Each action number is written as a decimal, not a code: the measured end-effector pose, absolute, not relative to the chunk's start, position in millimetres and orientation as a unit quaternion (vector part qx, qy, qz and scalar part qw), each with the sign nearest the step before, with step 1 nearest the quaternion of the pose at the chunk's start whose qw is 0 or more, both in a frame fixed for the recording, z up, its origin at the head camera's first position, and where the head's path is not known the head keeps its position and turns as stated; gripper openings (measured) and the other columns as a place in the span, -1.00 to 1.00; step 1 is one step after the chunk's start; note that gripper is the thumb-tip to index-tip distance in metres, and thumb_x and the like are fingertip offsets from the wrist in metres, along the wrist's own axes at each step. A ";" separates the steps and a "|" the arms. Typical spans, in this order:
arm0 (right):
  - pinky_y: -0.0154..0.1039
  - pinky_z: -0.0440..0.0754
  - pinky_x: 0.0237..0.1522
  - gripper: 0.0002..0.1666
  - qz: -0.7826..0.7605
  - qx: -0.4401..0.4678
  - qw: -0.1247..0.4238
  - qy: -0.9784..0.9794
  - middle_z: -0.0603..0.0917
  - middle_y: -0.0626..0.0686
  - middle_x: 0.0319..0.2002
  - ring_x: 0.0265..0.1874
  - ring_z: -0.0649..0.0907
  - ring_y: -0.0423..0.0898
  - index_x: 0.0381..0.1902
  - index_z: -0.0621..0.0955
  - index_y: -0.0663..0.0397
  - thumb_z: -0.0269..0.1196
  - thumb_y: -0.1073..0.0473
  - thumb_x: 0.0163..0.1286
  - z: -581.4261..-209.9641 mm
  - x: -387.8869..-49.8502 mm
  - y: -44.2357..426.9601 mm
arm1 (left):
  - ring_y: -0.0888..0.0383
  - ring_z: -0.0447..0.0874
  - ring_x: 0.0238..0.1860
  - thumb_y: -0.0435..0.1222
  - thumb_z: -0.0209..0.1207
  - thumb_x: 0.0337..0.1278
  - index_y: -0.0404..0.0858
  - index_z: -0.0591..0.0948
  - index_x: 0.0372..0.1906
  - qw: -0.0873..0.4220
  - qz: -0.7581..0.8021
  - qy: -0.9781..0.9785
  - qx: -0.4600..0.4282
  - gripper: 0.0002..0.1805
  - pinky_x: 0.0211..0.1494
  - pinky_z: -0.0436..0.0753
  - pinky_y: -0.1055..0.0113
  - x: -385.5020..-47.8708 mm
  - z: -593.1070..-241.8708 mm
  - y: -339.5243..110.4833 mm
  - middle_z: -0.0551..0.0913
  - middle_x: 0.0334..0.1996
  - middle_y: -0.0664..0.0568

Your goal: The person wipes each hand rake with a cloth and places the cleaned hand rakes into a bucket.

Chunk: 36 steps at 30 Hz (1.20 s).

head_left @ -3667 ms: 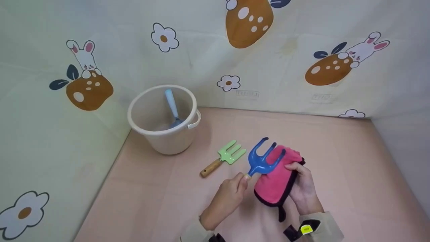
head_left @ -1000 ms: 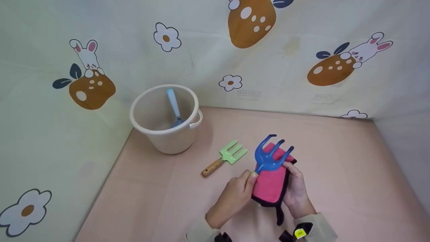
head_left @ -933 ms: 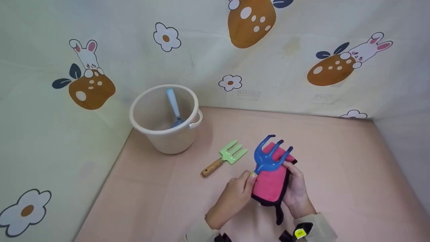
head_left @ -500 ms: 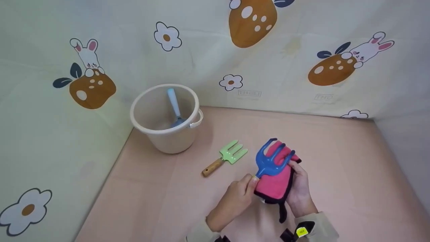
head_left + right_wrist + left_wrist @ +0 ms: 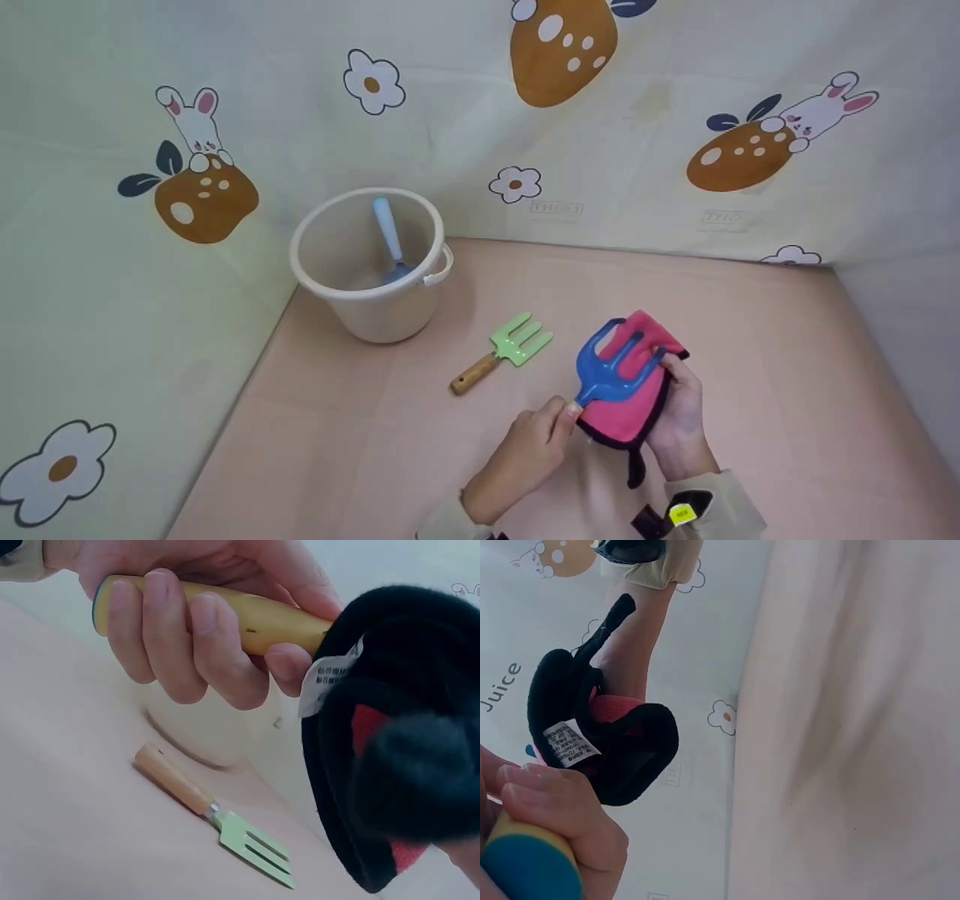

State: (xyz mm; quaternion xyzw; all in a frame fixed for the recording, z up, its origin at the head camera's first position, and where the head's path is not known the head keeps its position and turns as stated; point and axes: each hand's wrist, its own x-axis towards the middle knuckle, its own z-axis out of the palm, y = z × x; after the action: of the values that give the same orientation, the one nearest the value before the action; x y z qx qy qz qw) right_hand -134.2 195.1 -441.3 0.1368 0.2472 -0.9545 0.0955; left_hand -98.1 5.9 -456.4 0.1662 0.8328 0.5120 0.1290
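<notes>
Around the yellow handle (image 5: 262, 624) of a blue three-pronged hand rake (image 5: 604, 381), my left hand (image 5: 525, 448) has its fingers curled; the handle's blue end shows in the left wrist view. A pink cloth (image 5: 622, 421) with black edging, a hanging black loop and a white label (image 5: 571, 742) lies behind the rake's head. My right hand (image 5: 681, 420) grips this cloth along its right edge, thumb on the front near the prong tips. The prongs overlap the cloth in the head view; whether they touch is hard to tell. Both things are above the table.
A green hand fork (image 5: 517, 343) with a wooden handle lies on the pinkish tabletop (image 5: 337, 442), left of the rake. Farther back, a cream bucket (image 5: 382, 315) holds a light blue-handled tool (image 5: 387, 229). Printed sheeting (image 5: 450, 135) forms walls at the back and sides.
The cloth and right hand have shifted right over the last second. The rake's head has dropped slightly toward me, still in the left hand. Fork and bucket stay put.
</notes>
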 end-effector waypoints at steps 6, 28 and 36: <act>-0.34 0.41 0.02 -0.80 -0.959 0.119 0.095 0.239 0.56 -0.06 -0.18 -0.14 0.50 -0.18 -0.14 0.44 0.01 -0.14 0.14 0.47 -437.1 -135.3 196.9 | 0.37 0.17 -0.67 -0.04 -0.21 0.43 -0.19 0.37 -0.43 0.134 0.514 0.832 0.163 -0.62 -0.62 0.18 0.52 -95.8 -455.1 5.5 0.24 -0.67 0.23; -0.31 0.30 0.08 -0.68 -0.963 -0.008 0.053 0.265 0.51 -0.05 -0.12 -0.11 0.48 -0.14 -0.07 0.38 0.03 -0.34 0.21 0.50 -419.4 -141.4 210.5 | 0.34 0.18 -0.71 -0.01 -0.23 0.43 -0.16 0.39 -0.44 0.165 0.525 0.823 0.143 -0.60 -0.67 0.17 0.53 -95.1 -459.3 1.9 0.27 -0.70 0.22; -0.36 0.36 0.01 -0.58 -0.921 -0.089 0.003 0.379 0.51 -0.05 -0.16 -0.15 0.50 -0.18 -0.14 0.41 0.09 -0.43 0.35 0.44 -417.5 -144.8 215.3 | 0.32 0.19 -0.72 0.00 -0.22 0.42 -0.18 0.42 -0.41 0.183 0.513 0.828 0.136 -0.59 -0.68 0.18 0.54 -97.0 -466.8 -0.7 0.28 -0.72 0.21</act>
State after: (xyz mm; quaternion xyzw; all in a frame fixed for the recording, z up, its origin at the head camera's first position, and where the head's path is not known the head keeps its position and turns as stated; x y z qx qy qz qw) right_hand -144.8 215.3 -417.5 -0.0892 0.3788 -0.9212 0.0034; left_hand -97.0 -0.7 -466.8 0.1365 0.8279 0.5125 0.1827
